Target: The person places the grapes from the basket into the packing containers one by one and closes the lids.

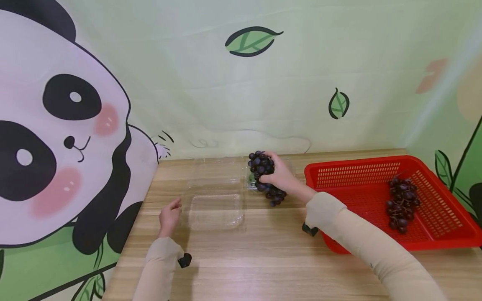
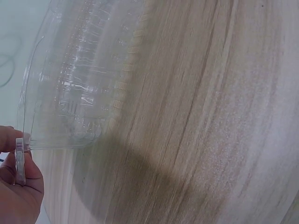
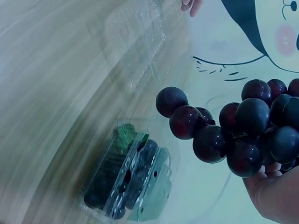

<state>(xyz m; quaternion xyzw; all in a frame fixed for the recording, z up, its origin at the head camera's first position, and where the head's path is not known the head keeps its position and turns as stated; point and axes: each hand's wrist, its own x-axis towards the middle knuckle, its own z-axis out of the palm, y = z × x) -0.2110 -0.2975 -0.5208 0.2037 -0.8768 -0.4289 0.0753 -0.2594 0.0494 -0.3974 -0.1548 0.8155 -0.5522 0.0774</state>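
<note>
My right hand point(image 1: 280, 173) grips a bunch of dark purple grapes point(image 1: 261, 165) and holds it up over the table. In the right wrist view the grapes point(image 3: 252, 121) hang in front of the fingers, which they partly hide. Below and beside them is a clear plastic box point(image 3: 128, 177) with dark fruit and something green inside. My left hand point(image 1: 170, 217) is at the left side of an open clear plastic clamshell box point(image 1: 216, 211). The left wrist view shows thumb and fingers pinching the rim of this clamshell point(image 2: 84, 93).
To the right stands a red plastic basket point(image 1: 350, 209) with another bunch of dark grapes point(image 1: 403, 205) in it. A cloth backdrop with a printed panda point(image 1: 94, 163) hangs behind and left of the wooden table point(image 1: 256, 267).
</note>
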